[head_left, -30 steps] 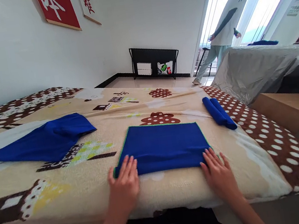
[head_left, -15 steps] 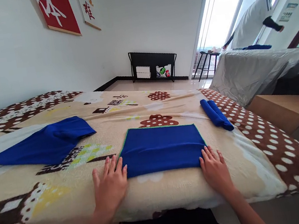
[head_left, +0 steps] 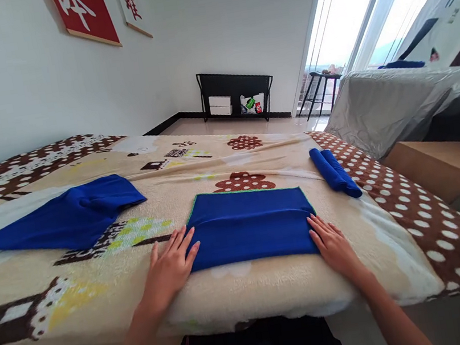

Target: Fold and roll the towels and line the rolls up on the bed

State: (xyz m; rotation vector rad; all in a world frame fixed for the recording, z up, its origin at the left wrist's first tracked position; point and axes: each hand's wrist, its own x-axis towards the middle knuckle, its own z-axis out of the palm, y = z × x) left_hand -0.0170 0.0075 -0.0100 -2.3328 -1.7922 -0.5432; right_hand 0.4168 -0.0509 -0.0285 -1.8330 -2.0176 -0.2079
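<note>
Both hands slid inward: left hand (head_left: 170, 269) and right hand (head_left: 332, 242) lie flat, fingers spread, gripping nothing, at the folded blue towel's (head_left: 250, 225) near corners. Black rack (head_left: 235, 83) at 12 o'clock holds white boxes (head_left: 220, 105). Towel: blue, green-edged, centered on the blanket (head_left: 101, 295). Red wall banner (head_left: 85, 12) shows white characters, unreadable.

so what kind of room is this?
Likely a home bedroom or living space: a bed with a patterned fleece blanket, sliding glass doors, wall hangings. Both hands rest at a folded blue towel.
</note>
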